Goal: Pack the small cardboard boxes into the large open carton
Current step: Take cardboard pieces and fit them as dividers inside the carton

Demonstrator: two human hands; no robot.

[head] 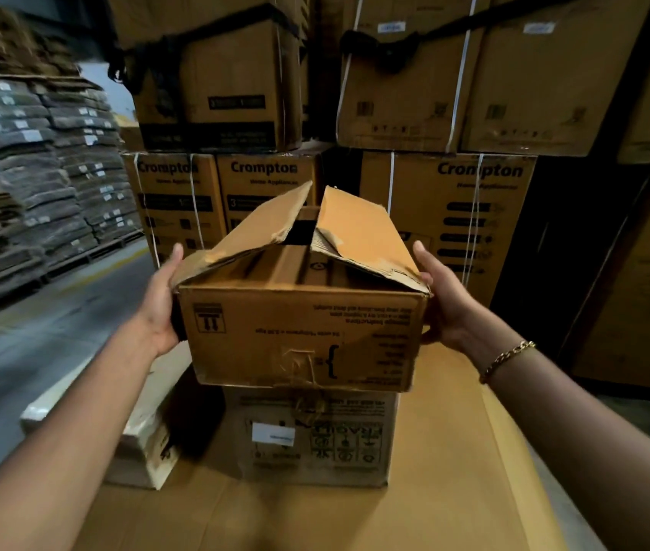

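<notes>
A brown cardboard carton (303, 336) with torn top flaps standing half open sits in the middle of the view, its print upside down. My left hand (160, 304) grips its left side, thumb over the top edge. My right hand (444, 300) holds its right side, with a gold bracelet on that wrist. The carton is above or resting on a paler box (315, 439) with a white label and fragile marks; contact is hidden. A white box (144, 443) lies to the lower left. All stand on a flat cardboard sheet (450, 471).
Stacked strapped Crompton cartons (474, 200) form a wall just behind. More big cartons (216, 73) sit on top of them. Piles of flattened cardboard (37, 173) on pallets line the left. A grey concrete aisle (37, 332) runs along the left.
</notes>
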